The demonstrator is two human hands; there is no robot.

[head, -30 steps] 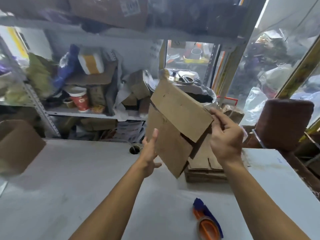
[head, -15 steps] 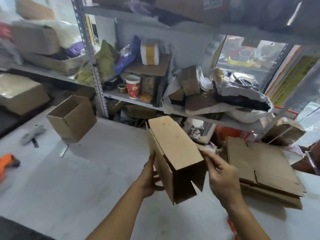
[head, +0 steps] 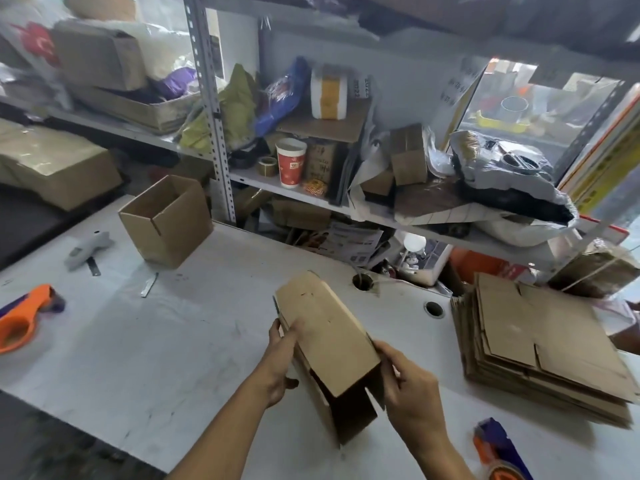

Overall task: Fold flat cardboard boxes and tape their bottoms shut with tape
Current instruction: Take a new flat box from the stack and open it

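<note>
Your left hand hides its fingertips behind the box, and your right hand covers the box's near right corner. You cannot see inside the box; its open near end is only dark. The tape dispenser at the near right is cut by the bottom edge, and the orange one at the left by the left edge. The far shelves are blurred, so their labels stay unreadable.

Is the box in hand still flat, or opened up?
Opened up. The box shows a top panel and side wall forming a tube, dark hollow at its near end; left hand and right hand grip its sides.
</note>
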